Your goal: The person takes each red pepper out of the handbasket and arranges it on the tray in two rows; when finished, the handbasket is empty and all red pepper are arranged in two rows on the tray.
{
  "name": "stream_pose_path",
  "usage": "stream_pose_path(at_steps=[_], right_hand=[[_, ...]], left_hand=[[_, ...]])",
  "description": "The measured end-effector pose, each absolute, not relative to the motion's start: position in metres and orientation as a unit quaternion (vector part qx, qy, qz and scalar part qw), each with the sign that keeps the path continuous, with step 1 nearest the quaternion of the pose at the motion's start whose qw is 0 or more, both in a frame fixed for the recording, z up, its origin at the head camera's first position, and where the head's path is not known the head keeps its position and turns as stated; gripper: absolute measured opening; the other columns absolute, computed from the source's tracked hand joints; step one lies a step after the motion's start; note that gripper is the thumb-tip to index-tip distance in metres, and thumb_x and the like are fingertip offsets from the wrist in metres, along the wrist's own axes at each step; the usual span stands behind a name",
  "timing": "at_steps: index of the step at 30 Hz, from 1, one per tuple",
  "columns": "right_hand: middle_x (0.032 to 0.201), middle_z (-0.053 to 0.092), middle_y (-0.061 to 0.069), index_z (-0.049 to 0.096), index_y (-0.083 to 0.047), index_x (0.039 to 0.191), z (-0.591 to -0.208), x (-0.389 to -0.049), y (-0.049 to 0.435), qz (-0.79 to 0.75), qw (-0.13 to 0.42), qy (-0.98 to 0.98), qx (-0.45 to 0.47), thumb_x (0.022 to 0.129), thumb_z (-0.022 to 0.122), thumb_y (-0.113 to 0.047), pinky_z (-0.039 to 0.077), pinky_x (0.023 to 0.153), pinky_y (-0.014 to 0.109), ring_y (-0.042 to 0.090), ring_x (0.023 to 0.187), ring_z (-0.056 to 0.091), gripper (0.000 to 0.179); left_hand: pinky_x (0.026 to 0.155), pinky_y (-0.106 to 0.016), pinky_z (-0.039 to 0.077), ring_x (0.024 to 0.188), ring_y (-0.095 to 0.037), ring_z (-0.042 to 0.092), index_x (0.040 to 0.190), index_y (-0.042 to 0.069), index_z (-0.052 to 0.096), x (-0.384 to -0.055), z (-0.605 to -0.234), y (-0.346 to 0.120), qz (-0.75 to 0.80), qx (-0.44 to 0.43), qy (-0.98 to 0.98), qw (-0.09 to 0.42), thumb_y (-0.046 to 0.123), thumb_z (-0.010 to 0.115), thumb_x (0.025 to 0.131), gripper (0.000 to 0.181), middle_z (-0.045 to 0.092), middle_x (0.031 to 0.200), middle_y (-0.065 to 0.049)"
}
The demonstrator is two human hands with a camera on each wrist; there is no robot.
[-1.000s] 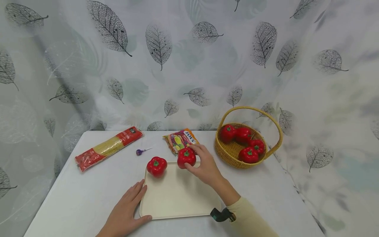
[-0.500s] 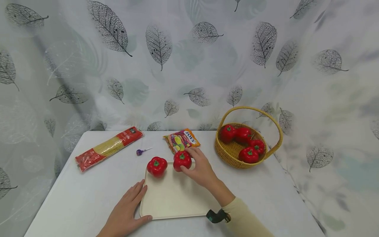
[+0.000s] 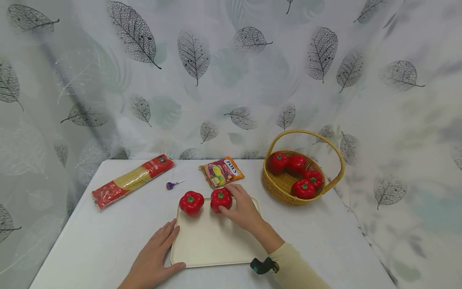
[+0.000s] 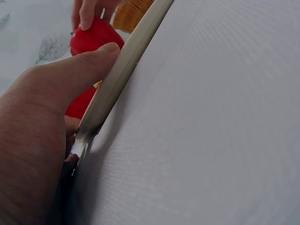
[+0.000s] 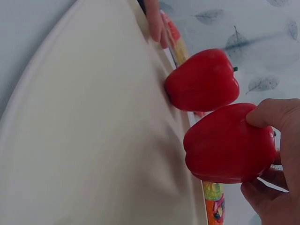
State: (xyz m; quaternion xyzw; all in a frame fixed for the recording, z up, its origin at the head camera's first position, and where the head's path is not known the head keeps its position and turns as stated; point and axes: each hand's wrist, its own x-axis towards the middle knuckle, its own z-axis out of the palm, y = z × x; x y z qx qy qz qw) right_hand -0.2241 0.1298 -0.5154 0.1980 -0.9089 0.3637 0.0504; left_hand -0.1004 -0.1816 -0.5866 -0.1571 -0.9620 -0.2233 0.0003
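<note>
Head view: right hand (image 3: 242, 209) curled round a red bell pepper (image 3: 220, 199) at the far edge of the cream tray (image 3: 216, 245), just right of a second pepper (image 3: 191, 202). Left hand (image 3: 155, 257) flat on the counter (image 3: 90, 245), thumb on the tray's near-left corner. Wicker basket (image 3: 285, 188) with four peppers right of the tray.

Left wrist view: thumb (image 4: 79, 65) pressed on the tray rim (image 4: 123, 70). Firm bracing advised.

Right wrist view: held pepper (image 5: 229, 143) seemingly touching the tray (image 5: 93, 131). Release only once seated upright, apart from its neighbour (image 5: 202, 79).
</note>
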Motion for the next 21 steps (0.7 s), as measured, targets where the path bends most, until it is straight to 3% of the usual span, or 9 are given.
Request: stream_pose_path(at_steps=[10,21], right_hand=[[0.151,0.057,0.005,0.059,-0.016,0.153,-0.5177,-0.221,0.1311,0.36,0.039,-0.912,0.192,0.091,0.09,-0.028,0.06,0.102,0.043,0.024,0.14,0.055,0.07],[0.149,0.057,0.006,0.059,-0.009,0.153,-0.5237,-0.2222,0.1329,0.362,0.039,-0.909,0.204,0.092,0.089,-0.028,0.057,0.107,0.044,0.024,0.139,0.055,0.07]], left_hand=[[0.125,-0.057,0.032,0.161,-0.031,0.03,0.167,0.012,0.045,-0.1003,-0.5833,-0.1813,-0.226,-0.16,-0.961,-0.006,0.086,0.064,0.087,0.11,0.029,0.178,-0.004],[0.125,-0.057,0.032,0.162,-0.031,0.029,0.166,0.011,0.045,-0.1001,-0.5855,-0.1817,-0.227,-0.163,-0.96,-0.001,0.086,0.063,0.088,0.11,0.028,0.178,-0.004]])
